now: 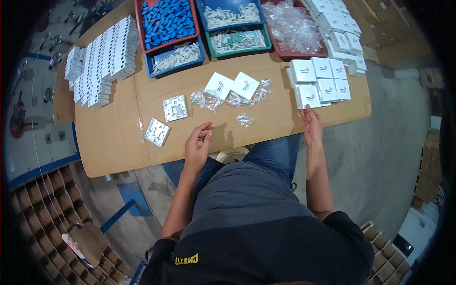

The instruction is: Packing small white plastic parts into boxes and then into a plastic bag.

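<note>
My left hand hovers over the near edge of the cardboard table, fingers loosely curved and apart, with nothing in it. Left of it lie two square white plates with molded inner parts facing up. My right hand reaches to the front edge of a group of flat white square pieces with small printed marks. Its fingertips touch or nearly touch the closest piece, not wrapped round it. Between my hands is a small clear bag of screws or plugs. Behind it, two white square covers rest on several clear bags.
Along the back stand a red bin of blue parts, blue and green bins of pale small parts, and a red bin of clear bags. White pieces are stacked at the left and far right. Cardboard dividers stand lower left.
</note>
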Demonstrator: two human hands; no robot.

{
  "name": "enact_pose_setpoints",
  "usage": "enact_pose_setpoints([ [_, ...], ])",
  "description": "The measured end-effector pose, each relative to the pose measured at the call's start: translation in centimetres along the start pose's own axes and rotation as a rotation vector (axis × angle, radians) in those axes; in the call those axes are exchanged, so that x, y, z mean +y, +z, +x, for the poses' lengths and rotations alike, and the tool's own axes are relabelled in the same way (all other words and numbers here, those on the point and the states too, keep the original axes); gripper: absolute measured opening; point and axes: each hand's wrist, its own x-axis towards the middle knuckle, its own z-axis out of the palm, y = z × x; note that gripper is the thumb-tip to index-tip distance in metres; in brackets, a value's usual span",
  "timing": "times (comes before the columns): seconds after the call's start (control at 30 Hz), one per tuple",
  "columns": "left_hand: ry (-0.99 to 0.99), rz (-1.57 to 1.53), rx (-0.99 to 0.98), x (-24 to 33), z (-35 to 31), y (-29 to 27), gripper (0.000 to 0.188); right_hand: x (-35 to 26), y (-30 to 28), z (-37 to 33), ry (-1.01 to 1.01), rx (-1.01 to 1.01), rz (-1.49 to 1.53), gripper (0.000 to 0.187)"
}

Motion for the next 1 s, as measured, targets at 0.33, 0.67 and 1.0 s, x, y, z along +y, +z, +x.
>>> enact_pose_setpoints([
  [0.33,-0.029,0.141,0.402,-2.9,-2.8,-5.2,0.026,1.7,1.3,-2.5,-0.033,0.065,-0.059,0.019],
  [0.67,0.161,0.735,0.606,-9.1,-2.1,-14.4,0.088,4.3,18.0,-3.0,-1.084,-0.595,-1.092,0.041],
  [1.0,0.171,-0.409,0.592,-7.1,-1.6,-13.2,0.067,5.2,19.2,-0.4,-0.95,-0.71,-1.311,0.057],
])
